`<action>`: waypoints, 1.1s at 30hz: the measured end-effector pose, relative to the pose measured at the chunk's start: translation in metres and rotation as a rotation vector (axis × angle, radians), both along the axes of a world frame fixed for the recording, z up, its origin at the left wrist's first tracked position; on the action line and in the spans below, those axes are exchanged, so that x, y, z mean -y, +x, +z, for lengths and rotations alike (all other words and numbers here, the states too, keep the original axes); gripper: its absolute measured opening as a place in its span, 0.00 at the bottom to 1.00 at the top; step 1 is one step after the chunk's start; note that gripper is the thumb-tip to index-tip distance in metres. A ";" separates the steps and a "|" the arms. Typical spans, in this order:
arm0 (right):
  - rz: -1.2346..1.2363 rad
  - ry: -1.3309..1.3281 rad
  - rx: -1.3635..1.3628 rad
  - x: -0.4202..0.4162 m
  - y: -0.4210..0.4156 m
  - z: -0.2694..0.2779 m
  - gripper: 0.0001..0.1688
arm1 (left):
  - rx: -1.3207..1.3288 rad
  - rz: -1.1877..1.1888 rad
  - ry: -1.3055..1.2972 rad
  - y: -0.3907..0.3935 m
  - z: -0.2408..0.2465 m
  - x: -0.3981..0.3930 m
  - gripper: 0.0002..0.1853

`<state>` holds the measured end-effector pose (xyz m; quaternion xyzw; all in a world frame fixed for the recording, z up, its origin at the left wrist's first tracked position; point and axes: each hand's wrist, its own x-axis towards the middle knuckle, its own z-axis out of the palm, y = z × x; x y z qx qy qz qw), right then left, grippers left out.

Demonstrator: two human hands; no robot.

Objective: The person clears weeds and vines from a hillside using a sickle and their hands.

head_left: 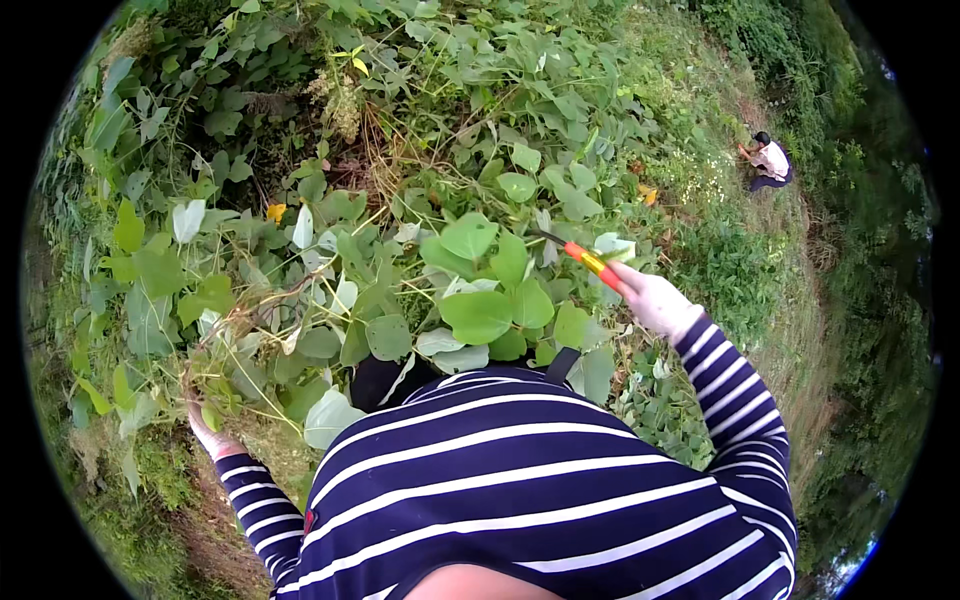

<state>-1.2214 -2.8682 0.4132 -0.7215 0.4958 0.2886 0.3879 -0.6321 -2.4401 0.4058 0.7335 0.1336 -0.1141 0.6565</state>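
Observation:
My right hand (pixel 660 304), in a pale glove, grips the red and yellow handle of a sickle (pixel 592 264). Its dark curved blade points up and left, partly hidden among the leaves. At the lower left, my left hand (pixel 210 435) is closed around a bundle of leafy vines (pixel 247 307), its fingers mostly hidden by stems and leaves. Broad green leaves (pixel 476 315) spread in front of my striped shirt, between the two hands. Brownish twisted stems run from my left hand up towards the middle.
Dense vines (pixel 480 67) cover the ground ahead. A person (pixel 769 161) in a light top and dark cap crouches at the upper right, beside a grassy strip. Dark trees (pixel 862 225) stand along the right edge. Bare soil (pixel 217 525) shows at the lower left.

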 end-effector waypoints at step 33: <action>0.734 -0.420 0.897 -0.010 0.635 -0.055 0.29 | -0.700 -0.467 1.790 -0.415 -0.082 -0.308 0.11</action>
